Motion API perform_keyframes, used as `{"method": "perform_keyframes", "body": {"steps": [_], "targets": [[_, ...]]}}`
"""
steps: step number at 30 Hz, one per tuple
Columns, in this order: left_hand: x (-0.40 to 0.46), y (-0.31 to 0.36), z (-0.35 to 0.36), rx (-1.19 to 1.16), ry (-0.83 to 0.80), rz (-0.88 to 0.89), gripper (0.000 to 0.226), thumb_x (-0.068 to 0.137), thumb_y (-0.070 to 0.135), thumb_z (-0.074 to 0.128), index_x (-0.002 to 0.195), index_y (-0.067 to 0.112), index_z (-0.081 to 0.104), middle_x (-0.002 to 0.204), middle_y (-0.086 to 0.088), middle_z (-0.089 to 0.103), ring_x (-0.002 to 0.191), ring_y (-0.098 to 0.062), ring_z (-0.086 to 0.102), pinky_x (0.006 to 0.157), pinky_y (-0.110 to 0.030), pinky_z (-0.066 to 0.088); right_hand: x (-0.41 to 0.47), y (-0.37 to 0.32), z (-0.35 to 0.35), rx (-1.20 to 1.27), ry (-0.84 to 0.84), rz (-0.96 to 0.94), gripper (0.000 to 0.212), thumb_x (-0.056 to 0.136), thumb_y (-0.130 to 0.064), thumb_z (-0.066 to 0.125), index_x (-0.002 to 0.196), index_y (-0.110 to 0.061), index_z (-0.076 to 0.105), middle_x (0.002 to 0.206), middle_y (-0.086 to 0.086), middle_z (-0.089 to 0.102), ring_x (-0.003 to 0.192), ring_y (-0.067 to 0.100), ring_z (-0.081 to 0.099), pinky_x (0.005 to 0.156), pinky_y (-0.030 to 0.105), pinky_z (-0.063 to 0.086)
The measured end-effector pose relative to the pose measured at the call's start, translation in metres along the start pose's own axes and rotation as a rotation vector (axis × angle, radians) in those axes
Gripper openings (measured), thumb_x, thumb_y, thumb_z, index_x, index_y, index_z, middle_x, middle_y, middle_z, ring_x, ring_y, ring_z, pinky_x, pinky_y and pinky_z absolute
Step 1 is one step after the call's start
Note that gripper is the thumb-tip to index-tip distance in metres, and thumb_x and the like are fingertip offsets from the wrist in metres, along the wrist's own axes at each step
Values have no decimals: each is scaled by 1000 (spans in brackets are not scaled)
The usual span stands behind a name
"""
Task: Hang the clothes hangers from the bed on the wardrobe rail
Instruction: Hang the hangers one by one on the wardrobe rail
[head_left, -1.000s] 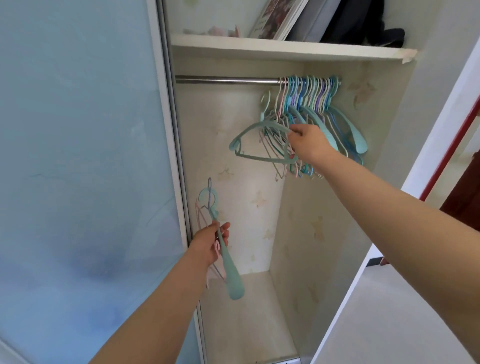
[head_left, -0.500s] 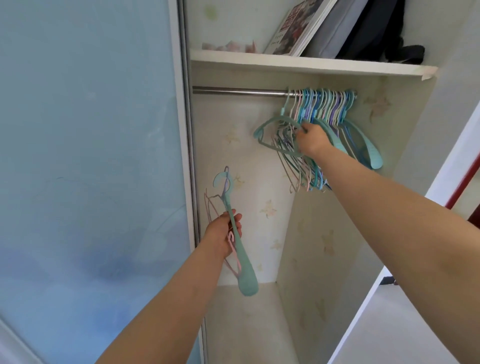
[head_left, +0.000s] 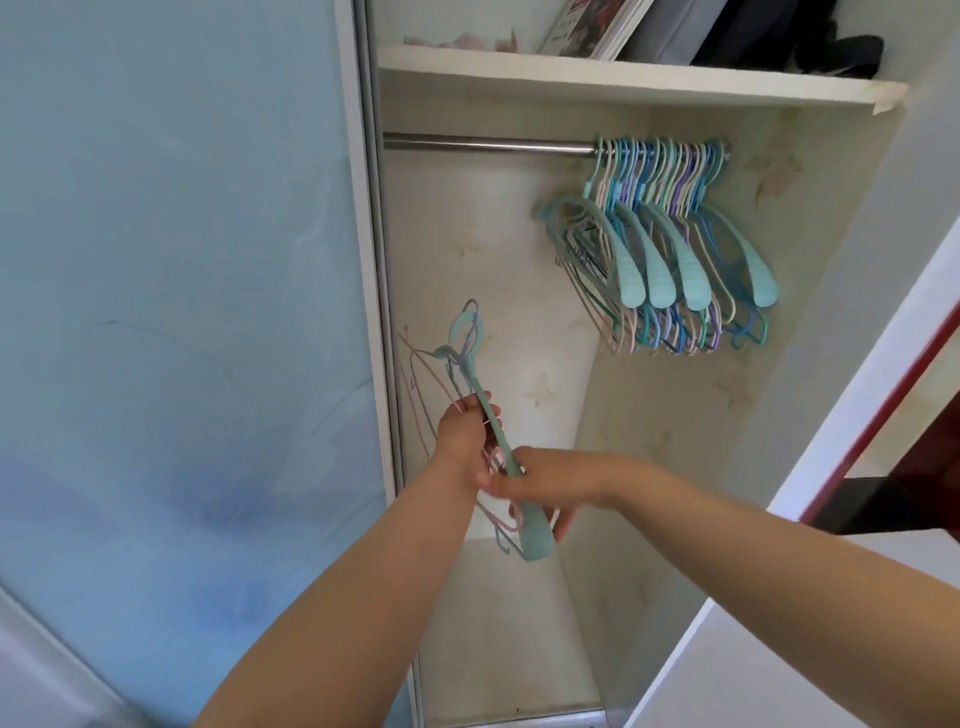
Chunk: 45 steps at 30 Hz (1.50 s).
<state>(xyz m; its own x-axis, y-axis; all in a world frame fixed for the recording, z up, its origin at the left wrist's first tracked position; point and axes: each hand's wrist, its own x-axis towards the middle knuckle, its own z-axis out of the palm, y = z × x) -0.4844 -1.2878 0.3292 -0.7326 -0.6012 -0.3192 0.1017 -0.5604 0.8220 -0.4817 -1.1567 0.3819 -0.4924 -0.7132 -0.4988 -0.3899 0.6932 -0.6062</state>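
A steel wardrobe rail (head_left: 488, 144) runs under the shelf. Several hung hangers (head_left: 660, 244) in teal, pink, blue and purple crowd its right end. My left hand (head_left: 462, 436) grips a small bundle of hangers low in the wardrobe opening: a wide teal hanger (head_left: 535, 535) with thin pink and purple ones behind it, hooks pointing up. My right hand (head_left: 550, 478) is at the same bundle, just below my left hand. Its thumb lies on the teal hanger and its fingers curl behind it, slightly blurred.
A frosted blue sliding door (head_left: 182, 312) covers the left side. The white shelf (head_left: 623, 78) above the rail carries books (head_left: 587, 26) and a dark bag (head_left: 831, 47). The left part of the rail is bare. A white and red door frame (head_left: 883, 389) stands at right.
My right hand let go of the hung hangers on the rail and came down to the bundle in my left hand. The teal hanger it held now hangs with the rest.
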Motion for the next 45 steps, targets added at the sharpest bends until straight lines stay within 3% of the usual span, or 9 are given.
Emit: {"method": "perform_keyframes", "body": {"steps": [3,6,11,15,22,29,35,39,45], "targets": [[4,-6,3,104,17,40,24,103,10,34,99,13,58,73,-3,53,51,-12,38,37,-17,35,5,18,12,32,108,-51,26,97,-40,49,87,-18,41,85,3,52,71,15,54,56,26,51],[7,-11,6,145,39,44,21,104,15,34,102,12,55,72,-3,44,46,-12,31,34,-17,33,8,30,13,15,290,-63,24,100,-40,39,94,-17,42,84,0,56,72,15,50,57,22,39],[9,-21,-3,236,92,-6,33,95,0,28,91,15,57,69,-4,42,46,-12,30,33,-16,23,4,43,2,314,455,0,16,98,-27,44,91,-15,52,74,3,62,52,15,49,47,24,48],[12,-26,-17,280,95,-37,19,96,21,55,79,15,50,58,-1,34,43,-11,28,36,-16,20,-10,59,-19,-55,606,47,26,97,-28,45,74,-17,51,63,1,51,43,14,50,42,22,40],[20,-37,-30,629,9,-49,44,86,50,65,79,10,46,62,-4,38,46,-16,31,40,-21,26,-31,69,-42,-3,557,98,20,94,-27,52,81,-15,61,62,0,50,45,14,44,38,19,35],[11,-49,-40,1005,65,285,49,97,51,41,70,10,43,67,-3,46,69,-24,47,53,-27,29,-44,68,-53,160,411,179,12,92,-20,51,88,-10,55,51,3,37,41,16,24,43,20,21],[8,-59,-38,904,23,402,48,92,50,53,77,4,56,72,-17,54,72,-35,53,62,-34,38,-43,69,-58,36,442,201,14,89,-16,47,79,-6,51,55,7,41,42,17,29,43,20,25],[8,-57,-35,786,25,400,50,91,45,58,61,17,29,56,0,29,55,-17,30,56,-29,25,-44,76,-57,-109,474,236,15,87,-15,48,74,-7,53,60,10,46,42,20,35,43,21,30],[12,-40,-27,569,3,240,41,86,48,65,102,11,73,96,-9,71,93,-25,66,81,-36,53,-57,78,-51,-228,403,188,27,89,-25,54,90,-2,68,68,4,51,54,16,42,53,24,34]]}}
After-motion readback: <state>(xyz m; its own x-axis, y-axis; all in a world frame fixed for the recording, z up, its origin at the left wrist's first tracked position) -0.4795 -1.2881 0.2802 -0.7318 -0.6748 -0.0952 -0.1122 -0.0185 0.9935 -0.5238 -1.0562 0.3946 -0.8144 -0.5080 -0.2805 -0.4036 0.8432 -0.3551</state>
